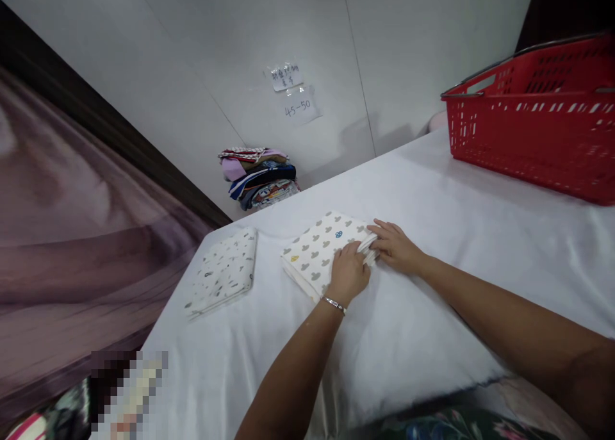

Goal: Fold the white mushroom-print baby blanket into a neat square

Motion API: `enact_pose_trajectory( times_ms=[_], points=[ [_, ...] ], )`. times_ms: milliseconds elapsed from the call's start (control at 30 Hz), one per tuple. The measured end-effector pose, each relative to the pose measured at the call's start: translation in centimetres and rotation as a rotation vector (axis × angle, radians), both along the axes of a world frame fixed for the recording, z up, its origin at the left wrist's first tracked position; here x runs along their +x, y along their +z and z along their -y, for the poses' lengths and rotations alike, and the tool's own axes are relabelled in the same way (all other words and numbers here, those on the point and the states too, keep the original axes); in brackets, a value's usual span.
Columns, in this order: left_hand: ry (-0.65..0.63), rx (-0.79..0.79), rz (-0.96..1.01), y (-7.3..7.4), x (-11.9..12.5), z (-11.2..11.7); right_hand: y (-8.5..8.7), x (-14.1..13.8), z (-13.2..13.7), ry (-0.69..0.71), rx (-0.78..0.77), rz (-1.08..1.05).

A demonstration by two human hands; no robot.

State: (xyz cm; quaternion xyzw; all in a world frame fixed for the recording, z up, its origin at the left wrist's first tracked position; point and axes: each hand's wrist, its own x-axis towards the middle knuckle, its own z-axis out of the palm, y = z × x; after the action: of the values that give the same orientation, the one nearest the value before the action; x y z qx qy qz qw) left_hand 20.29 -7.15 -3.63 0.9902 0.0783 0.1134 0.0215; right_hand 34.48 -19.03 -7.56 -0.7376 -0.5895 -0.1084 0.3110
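Note:
A folded white cloth [317,248] with grey cloud-like shapes and a few blue and yellow ones lies in the middle of the white-covered table. My left hand [350,270], with a bracelet at the wrist, rests over its near right part, fingers bent at the layered edge. At the right corner, my right hand [396,248] has its fingers closed around the folded layers; its fingertips reach over the top. Left of these, a second folded white cloth [225,270] with small dark and green prints lies flat, apart from both hands.
A red plastic basket [528,142] with metal handles stands at the right back. Beyond the table's far edge rises a stack of folded clothes [262,177]. Paper notes [300,105] are taped to the wall. A pinkish curtain [72,235] hangs along the left.

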Motion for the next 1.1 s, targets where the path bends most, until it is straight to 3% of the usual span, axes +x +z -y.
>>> enact_pose_trajectory(
  times_ms=[267, 600, 767, 967, 1100],
  points=[
    [0.080, -0.254, 0.069, 1.4, -0.5, -1.1, -0.5, 0.6, -0.4, -0.001, -0.042, -0.019],
    [0.252, -0.184, -0.002, 1.7, -0.5, -0.7, -0.1, 0.4, -0.3, -0.019, -0.056, 0.012],
    [0.206, -0.073, 0.004, 1.8, -0.2, -0.7, -0.3, 0.5, -0.3, -0.014, -0.040, -0.007],
    [0.028, -0.004, -0.001, 1.4, 0.3, -0.3, -1.1, 1.0, -0.4, 0.032, 0.023, -0.057],
    [0.049, 0.020, -0.012, 0.7, 0.5, -0.3, -1.4, 1.6, -0.4, 0.077, 0.130, -0.101]
  ],
)
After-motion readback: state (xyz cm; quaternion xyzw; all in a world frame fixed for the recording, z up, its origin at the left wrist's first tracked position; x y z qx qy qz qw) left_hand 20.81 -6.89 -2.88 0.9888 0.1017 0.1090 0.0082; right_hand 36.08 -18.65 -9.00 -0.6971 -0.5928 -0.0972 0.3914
